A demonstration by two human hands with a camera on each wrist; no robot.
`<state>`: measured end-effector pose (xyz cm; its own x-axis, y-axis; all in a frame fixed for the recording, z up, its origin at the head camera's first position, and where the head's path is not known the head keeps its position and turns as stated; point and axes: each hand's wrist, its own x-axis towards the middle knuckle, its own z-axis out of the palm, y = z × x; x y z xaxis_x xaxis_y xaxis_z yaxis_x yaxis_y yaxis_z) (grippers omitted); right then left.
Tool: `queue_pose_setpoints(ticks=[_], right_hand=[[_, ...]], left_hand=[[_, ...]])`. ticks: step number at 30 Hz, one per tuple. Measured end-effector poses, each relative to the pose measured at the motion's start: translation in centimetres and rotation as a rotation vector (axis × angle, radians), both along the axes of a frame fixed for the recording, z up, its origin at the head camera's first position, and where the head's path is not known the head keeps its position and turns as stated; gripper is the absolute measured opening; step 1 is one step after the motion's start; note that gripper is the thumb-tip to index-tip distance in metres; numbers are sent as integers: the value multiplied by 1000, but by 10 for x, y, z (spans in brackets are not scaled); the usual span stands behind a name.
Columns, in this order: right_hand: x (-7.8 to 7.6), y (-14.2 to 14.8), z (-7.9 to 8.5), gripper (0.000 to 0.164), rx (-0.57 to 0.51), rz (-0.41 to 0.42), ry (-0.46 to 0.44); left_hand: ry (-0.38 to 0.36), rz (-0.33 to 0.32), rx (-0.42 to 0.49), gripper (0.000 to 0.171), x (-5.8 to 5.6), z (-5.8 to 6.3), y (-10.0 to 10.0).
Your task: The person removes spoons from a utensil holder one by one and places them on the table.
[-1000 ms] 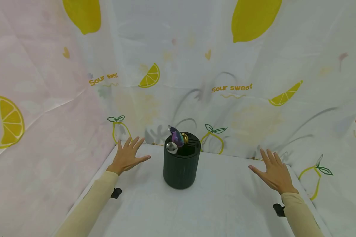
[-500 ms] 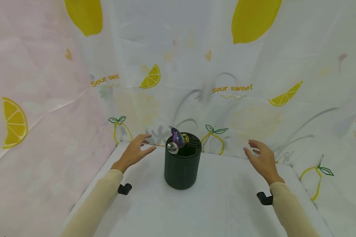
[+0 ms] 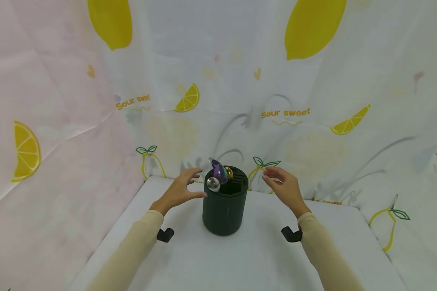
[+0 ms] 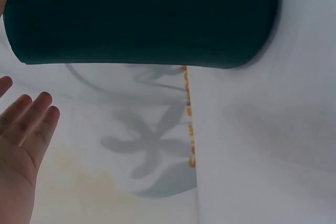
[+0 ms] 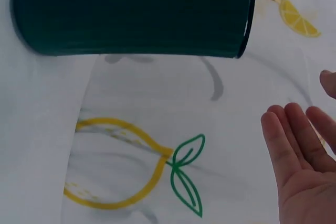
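A dark green cylindrical utensil holder (image 3: 223, 218) stands upright on the white table. Out of its top rise several spoons: a silver one (image 3: 213, 184), a purple iridescent one (image 3: 220, 173) and a gold one (image 3: 230, 173). On the left, my left hand (image 3: 180, 190) has its fingers spread from the thumb, the thumb tip right at the holder's side below the rim. My right hand (image 3: 285, 190) is raised to the right of the holder, fingers loosely bent, with a gap between. Both wrist views show the holder's smooth wall close by, and neither hand holds anything.
A white cloth-covered tabletop (image 3: 240, 266) lies under the holder. Close behind it hangs a lemon-print cloth (image 3: 233, 93), and a pinkish stretch (image 3: 58, 161) of it closes off the left side.
Both hands have come inward from the sides toward the holder, the right one travelling farther. Their wide-spread fingers have relaxed into a bend. The holder and spoons stay in place.
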<state>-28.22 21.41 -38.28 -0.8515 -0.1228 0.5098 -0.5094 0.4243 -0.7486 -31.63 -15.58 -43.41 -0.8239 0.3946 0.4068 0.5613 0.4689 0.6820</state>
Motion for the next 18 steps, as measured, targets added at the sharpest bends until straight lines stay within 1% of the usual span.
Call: queue_pose_setpoints(ticks=[1, 4, 8, 11, 13, 15, 18], right_hand=[[-2, -4, -2, 34, 5, 20, -23], [4, -22, 7, 33, 10, 80, -72], [12, -43, 18, 32, 11, 132, -74], [4, -51, 12, 33, 12, 142, -80], [-5, -56, 6, 34, 10, 155, -90], [-14, -59, -1, 34, 1, 167, -103], [-19, -64, -4, 33, -13, 190, -111]], left_hand=[[4, -8, 5, 90, 0, 0, 2], [13, -32, 27, 92, -1, 0, 8], [17, -53, 40, 92, -1, 1, 16], [21, -57, 28, 92, 0, 1, 20], [19, -53, 21, 93, 0, 0, 22], [20, -63, 29, 94, 0, -1, 24], [16, -82, 41, 91, 0, -2, 26]])
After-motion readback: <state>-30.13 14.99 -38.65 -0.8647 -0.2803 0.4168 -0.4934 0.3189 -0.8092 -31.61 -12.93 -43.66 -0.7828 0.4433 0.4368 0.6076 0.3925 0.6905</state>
